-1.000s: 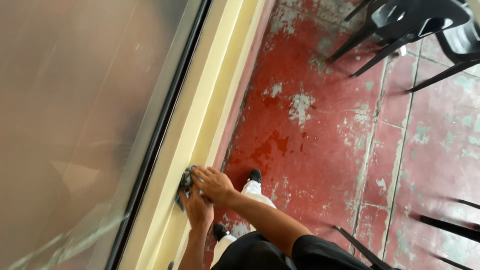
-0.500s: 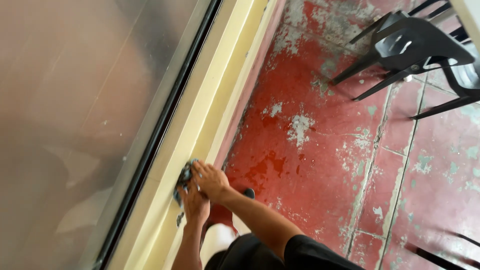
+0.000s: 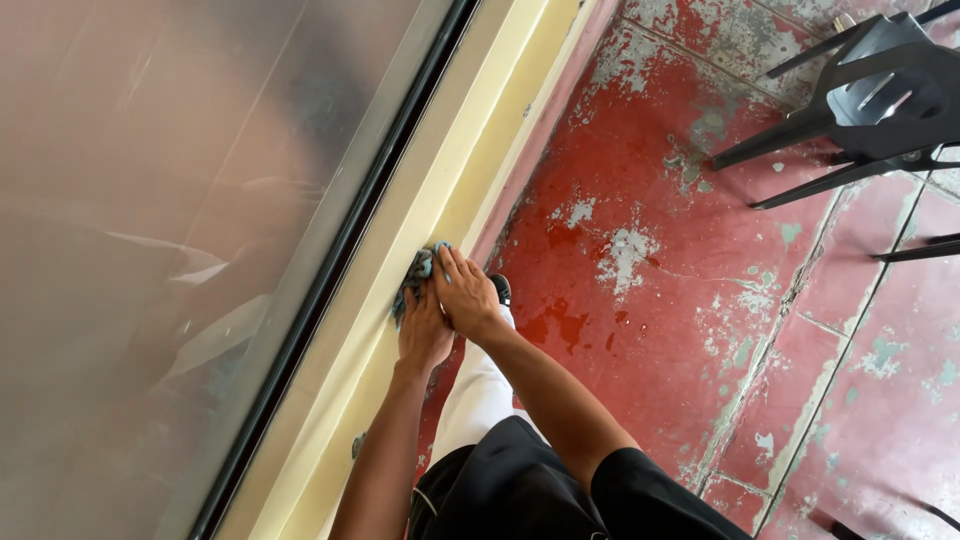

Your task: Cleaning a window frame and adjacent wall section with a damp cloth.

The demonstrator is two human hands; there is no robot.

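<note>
Both hands are pressed onto one blue-grey cloth, which lies bunched on the cream-yellow sill just below the window's dark frame strip. The right hand is laid over the left hand, with both stacked on the cloth. The right fingers are flat and slightly spread across the cloth's top; no closed grip is seen there. The left fingers are mostly hidden under the right hand and the cloth, so whether they are curled round the fabric cannot be told.

Step in hand, as judged: wiping of the sill under two-handed pressure, with the cloth held against the sill face near the frame strip.

Next move, as judged: a stroke along the sill, parallel to the frame strip, with pressure kept even so the cloth does not roll out from under the palms. Footing should be watched, since the shoe is set close to the sill's foot on the worn red floor. A black plastic chair stands well away from the sill, clear of the reach.
</note>
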